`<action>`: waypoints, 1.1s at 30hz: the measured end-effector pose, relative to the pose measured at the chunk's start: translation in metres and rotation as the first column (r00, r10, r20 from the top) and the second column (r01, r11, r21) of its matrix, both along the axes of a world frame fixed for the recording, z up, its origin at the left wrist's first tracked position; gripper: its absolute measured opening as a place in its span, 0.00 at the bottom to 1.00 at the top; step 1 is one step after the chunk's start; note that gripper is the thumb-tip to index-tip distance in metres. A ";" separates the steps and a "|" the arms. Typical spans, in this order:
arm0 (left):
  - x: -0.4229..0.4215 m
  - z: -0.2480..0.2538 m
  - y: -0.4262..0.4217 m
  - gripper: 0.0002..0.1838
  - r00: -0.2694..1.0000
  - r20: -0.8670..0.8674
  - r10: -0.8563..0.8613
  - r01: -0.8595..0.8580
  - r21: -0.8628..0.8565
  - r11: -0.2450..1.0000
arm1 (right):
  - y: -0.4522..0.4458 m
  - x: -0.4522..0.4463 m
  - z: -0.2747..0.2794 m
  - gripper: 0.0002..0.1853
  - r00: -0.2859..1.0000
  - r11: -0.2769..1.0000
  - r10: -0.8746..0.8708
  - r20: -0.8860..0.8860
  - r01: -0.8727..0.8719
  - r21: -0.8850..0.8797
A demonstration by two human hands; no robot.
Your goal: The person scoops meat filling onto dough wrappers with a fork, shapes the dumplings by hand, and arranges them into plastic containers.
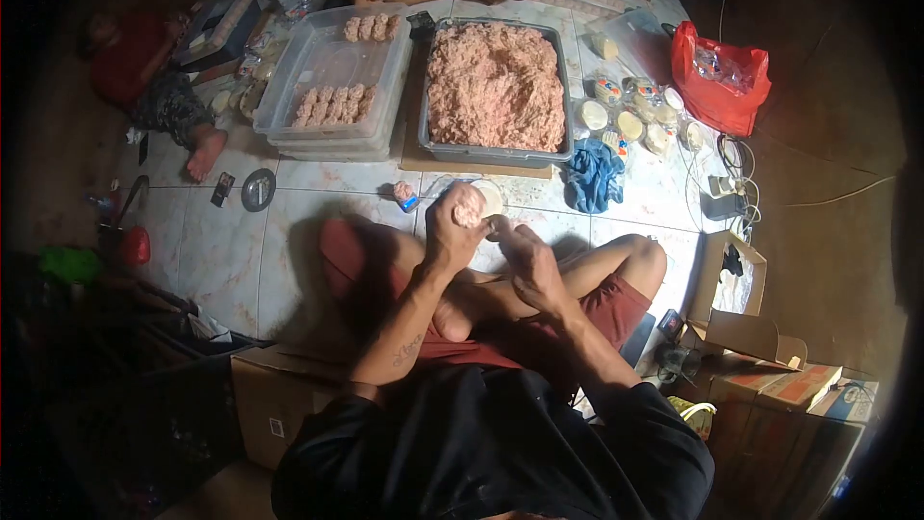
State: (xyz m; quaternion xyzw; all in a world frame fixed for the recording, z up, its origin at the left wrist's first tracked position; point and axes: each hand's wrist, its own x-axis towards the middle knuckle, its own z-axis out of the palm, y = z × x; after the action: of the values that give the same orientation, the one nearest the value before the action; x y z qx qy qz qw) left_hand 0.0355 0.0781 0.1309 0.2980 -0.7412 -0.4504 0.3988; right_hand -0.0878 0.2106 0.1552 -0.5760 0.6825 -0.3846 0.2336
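My left hand (452, 236) is wrapped round a lump of pink minced filling (469, 211), held above my crossed legs. Close to its right, my right hand (527, 255) has its fingers pressed together; what they hold, if anything, is too small to make out. Just beyond my hands lies a pale round wrapper (488, 197) on the tiled floor. Farther forward stands a dark tray (493, 152) heaped with pink minced filling (496, 82). To its left, a clear plastic box (325, 135) holds rows of shaped pieces (334, 105).
Wrapper packs (630, 125) and a blue cloth (595, 175) lie right of the tray, near a red bag (720, 77) and cables. People sit beyond and at the far left. A black ring (258, 190) and small packet (405, 196) lie on the floor.
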 end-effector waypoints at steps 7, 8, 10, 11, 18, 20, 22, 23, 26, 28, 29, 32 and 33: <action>0.015 0.019 -0.013 0.27 0.998 -0.028 -0.048 0.052 0.157 0.986 | 0.028 -0.012 -0.024 0.12 0.860 0.989 -0.087 0.503 0.014 0.147; 0.017 0.020 -0.019 0.27 0.998 -0.032 -0.049 0.053 0.152 0.987 | 0.027 -0.012 -0.023 0.12 0.862 0.990 -0.085 0.500 0.016 0.142; 0.027 0.022 -0.029 0.28 0.936 0.027 -0.352 0.338 0.218 0.916 | 0.029 -0.007 -0.019 0.12 0.729 0.982 -0.129 0.672 0.000 0.189; 0.027 0.025 -0.028 0.30 0.942 -0.054 -0.331 0.335 0.177 0.926 | 0.027 -0.007 -0.018 0.12 0.729 0.983 -0.128 0.672 0.002 0.185; 0.013 0.011 -0.017 0.28 0.940 -0.197 -0.277 0.322 0.261 0.910 | 0.016 0.013 -0.029 0.10 0.774 1.000 -0.007 0.633 0.014 -0.006; 0.004 0.025 -0.002 0.24 0.967 0.010 -0.255 0.255 -0.037 0.966 | 0.005 0.019 -0.031 0.08 0.862 0.994 -0.018 0.507 0.068 -0.081; 0.000 0.018 0.001 0.27 0.977 0.153 -0.151 0.135 0.112 0.985 | -0.007 0.018 -0.021 0.08 0.996 0.922 -0.024 0.086 0.055 -0.383; 0.000 0.019 0.000 0.27 0.977 0.153 -0.149 0.132 0.112 0.985 | -0.004 0.014 -0.011 0.11 0.995 0.979 -0.077 0.060 0.087 -0.184; 0.006 0.027 -0.012 0.28 0.998 0.043 -0.053 0.052 0.018 0.998 | 0.007 -0.011 0.015 0.10 0.986 0.989 -0.129 -0.105 0.119 -0.091; 0.018 0.032 -0.022 0.28 0.966 0.162 -0.201 0.204 0.000 0.979 | 0.015 -0.015 0.051 0.10 0.956 0.960 -0.275 0.100 0.268 0.077; 0.016 0.023 -0.027 0.24 0.957 0.159 -0.242 0.243 0.014 0.970 | 0.016 -0.017 0.058 0.10 0.965 0.968 -0.249 0.080 0.246 0.051; 0.009 0.024 -0.024 0.19 0.948 0.206 -0.244 0.239 0.046 0.970 | 0.016 -0.018 0.070 0.09 0.995 0.995 -0.084 -0.048 0.081 -0.049; 0.008 0.029 -0.020 0.14 0.945 0.226 -0.235 0.237 0.018 0.971 | 0.014 -0.017 0.068 0.09 0.997 0.998 -0.055 -0.047 0.054 -0.041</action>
State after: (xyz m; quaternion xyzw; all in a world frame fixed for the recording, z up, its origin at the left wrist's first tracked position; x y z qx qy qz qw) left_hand 0.0435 0.0581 0.1599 0.2548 -0.8141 -0.4546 0.2564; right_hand -0.1048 0.2246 0.2231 -0.5708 0.6957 -0.3901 0.1949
